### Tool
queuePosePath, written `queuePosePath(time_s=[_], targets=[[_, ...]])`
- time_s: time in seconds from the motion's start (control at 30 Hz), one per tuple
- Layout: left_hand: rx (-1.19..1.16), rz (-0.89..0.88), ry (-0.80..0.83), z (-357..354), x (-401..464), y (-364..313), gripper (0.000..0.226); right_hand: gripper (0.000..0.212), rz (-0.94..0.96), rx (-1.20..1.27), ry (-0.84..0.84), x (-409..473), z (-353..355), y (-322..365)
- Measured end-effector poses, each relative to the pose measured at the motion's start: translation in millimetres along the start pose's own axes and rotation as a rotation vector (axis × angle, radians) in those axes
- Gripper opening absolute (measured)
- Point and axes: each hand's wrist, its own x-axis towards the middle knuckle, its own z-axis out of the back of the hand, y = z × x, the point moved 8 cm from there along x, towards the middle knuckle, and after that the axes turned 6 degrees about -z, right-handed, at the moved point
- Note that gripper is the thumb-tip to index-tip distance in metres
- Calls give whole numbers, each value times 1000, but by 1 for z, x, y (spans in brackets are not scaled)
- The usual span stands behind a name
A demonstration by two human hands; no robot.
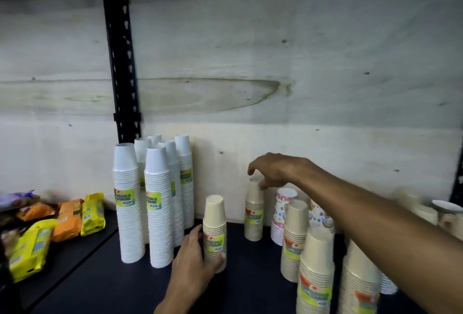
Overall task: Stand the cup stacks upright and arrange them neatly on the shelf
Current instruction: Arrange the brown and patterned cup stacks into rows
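Leftmost, yellow and orange snack packets heaped on the neighbouring shelf board. Next, tall white cup stacks upright on the dark shelf, clustered beside the black post. Left hand wrapped around a short beige cup stack, upright. Right hand, fingers loosely spread, touching the top of another beige stack near the back wall. Rightmost, more beige stacks and patterned cups, upright.

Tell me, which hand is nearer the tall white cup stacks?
Left. The left hand grips a beige stack just beside the white stacks; the right hand reaches a beige stack farther right.
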Motion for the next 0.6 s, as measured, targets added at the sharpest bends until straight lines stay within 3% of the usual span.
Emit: queuePosePath(time_s=[0.27, 0.6], targets=[[-79, -44, 58, -21, 23, 3, 73, 48, 132, 75, 21, 33, -12, -4], [-142, -42, 39, -36, 35, -5, 72, 44, 210, 250, -18, 60, -7, 6]])
